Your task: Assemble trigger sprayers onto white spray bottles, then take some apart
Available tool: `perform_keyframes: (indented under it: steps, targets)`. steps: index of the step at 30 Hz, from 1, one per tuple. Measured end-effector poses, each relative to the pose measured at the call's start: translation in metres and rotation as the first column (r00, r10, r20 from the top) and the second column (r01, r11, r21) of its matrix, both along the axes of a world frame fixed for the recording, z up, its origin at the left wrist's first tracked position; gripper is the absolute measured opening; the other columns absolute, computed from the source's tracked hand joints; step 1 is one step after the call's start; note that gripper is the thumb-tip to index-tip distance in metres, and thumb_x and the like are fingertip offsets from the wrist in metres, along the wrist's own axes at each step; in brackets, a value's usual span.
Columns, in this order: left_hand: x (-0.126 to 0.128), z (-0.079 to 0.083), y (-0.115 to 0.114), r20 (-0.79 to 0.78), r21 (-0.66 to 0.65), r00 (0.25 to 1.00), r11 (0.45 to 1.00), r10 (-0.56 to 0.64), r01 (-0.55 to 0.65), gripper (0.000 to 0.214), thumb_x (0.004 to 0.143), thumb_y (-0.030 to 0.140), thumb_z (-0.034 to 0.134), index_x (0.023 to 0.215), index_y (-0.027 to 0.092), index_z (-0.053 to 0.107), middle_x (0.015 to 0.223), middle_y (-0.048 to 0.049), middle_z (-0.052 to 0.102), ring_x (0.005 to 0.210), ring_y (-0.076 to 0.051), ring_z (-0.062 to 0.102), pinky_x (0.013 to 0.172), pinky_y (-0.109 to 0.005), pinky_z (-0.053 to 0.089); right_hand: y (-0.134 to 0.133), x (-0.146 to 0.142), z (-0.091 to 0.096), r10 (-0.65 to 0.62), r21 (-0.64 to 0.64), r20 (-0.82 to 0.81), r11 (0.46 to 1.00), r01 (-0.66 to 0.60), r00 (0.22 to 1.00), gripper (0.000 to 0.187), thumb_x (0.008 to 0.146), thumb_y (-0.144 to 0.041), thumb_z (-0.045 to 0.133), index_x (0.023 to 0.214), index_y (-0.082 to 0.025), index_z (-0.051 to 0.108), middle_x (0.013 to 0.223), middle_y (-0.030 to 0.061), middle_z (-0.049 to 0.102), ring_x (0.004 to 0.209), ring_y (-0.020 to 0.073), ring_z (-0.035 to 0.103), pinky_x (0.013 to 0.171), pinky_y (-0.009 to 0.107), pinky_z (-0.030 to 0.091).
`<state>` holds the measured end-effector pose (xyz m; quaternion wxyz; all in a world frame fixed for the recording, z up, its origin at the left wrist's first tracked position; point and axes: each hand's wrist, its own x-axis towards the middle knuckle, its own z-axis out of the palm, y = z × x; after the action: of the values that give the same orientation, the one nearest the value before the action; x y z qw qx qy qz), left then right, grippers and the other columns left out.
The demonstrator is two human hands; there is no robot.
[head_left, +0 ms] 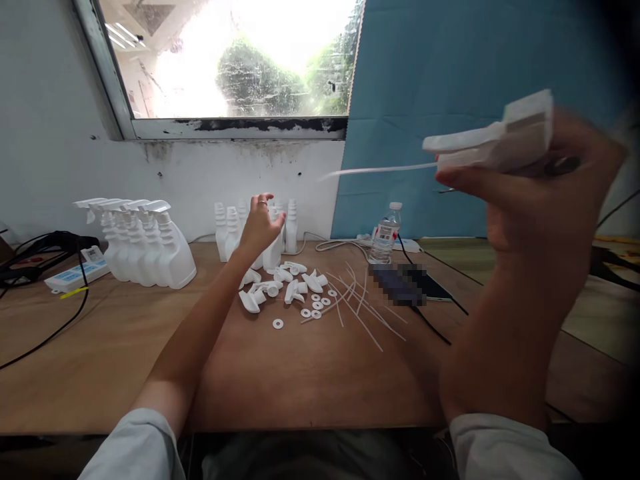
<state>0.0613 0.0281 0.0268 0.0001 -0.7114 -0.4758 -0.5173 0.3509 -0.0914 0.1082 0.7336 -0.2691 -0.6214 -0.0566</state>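
Observation:
Raised at the right, my right hand [545, 193] is closed on a white trigger spray head [520, 130]. A thin translucent dip tube [385, 170] sticks out of it to the left. My left hand [261, 223] reaches to a group of white spray bottles without heads [292, 230]. Its thumb and fingers are curved but apart, by the neck of a front bottle [273, 255]; contact is hard to make out. Below it lie several loose white spray heads [295, 290], white ring washers [278, 324] and scattered thin tubes [370, 323].
A row of white bottles with spray heads [173, 257] stands at the left, beside a power strip [75, 275] and black cables [50, 247]. A clear water bottle [385, 237] stands back right, near a pixelated dark object [397, 285]. Behind are a wall and window.

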Motion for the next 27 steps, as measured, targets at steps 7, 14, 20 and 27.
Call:
perform_keyframes:
  steps: [7, 14, 20, 27]
  targets:
    - [-0.012, 0.048, -0.078, -0.048, 0.156, 0.934, 0.921, -0.353, 0.356, 0.029, 0.095, 0.039, 0.052, 0.117, 0.020, 0.055, 0.117, -0.0070, 0.063, 0.092, -0.012, 0.066, 0.071, -0.020, 0.055, -0.008, -0.036, -0.010, 0.041, -0.295, 0.197, 0.955, 0.020, 0.980, 0.028, 0.054, -0.022, 0.086, 0.068, -0.014, 0.064, 0.056, -0.0022, 0.046, 0.055, 0.0088, 0.037, 0.047, 0.026, 0.024]
    - [-0.001, 0.054, -0.129, -0.314, 0.155, 0.861, 0.873, -0.400, 0.462, 0.041, 0.085, 0.043, 0.067, 0.121, 0.023, 0.059, 0.120, -0.0064, 0.065, 0.100, -0.018, 0.066, 0.076, -0.025, 0.057, -0.002, -0.083, -0.027, 0.148, -0.290, 0.590, 0.956, 0.037, 0.794, 0.029, 0.071, -0.030, 0.078, 0.065, -0.017, 0.053, 0.060, -0.0036, 0.044, 0.055, 0.0073, 0.036, 0.049, 0.024, 0.028]
    - [-0.006, 0.053, -0.127, -0.316, 0.279, 0.911, 0.891, -0.266, 0.357, 0.028, 0.088, 0.030, 0.064, 0.114, 0.021, 0.063, 0.107, -0.0042, 0.070, 0.092, -0.015, 0.066, 0.077, -0.026, 0.056, 0.012, -0.092, -0.035, 0.085, -0.140, 0.602, 0.990, 0.000, 0.794, 0.025, 0.078, -0.035, 0.076, 0.078, -0.018, 0.058, 0.075, -0.0004, 0.057, 0.063, 0.0099, 0.046, 0.058, 0.026, 0.037]
    - [-0.007, 0.054, -0.126, -0.164, 0.296, 0.936, 0.890, -0.312, 0.348, 0.030, 0.082, 0.023, 0.067, 0.111, 0.021, 0.061, 0.106, -0.0050, 0.070, 0.090, -0.017, 0.067, 0.078, -0.029, 0.056, 0.009, -0.094, -0.035, 0.088, -0.052, 0.629, 0.996, -0.072, 0.773, 0.017, 0.095, -0.033, 0.058, 0.084, -0.020, 0.060, 0.078, 0.0024, 0.062, 0.072, 0.0140, 0.053, 0.065, 0.029, 0.040]
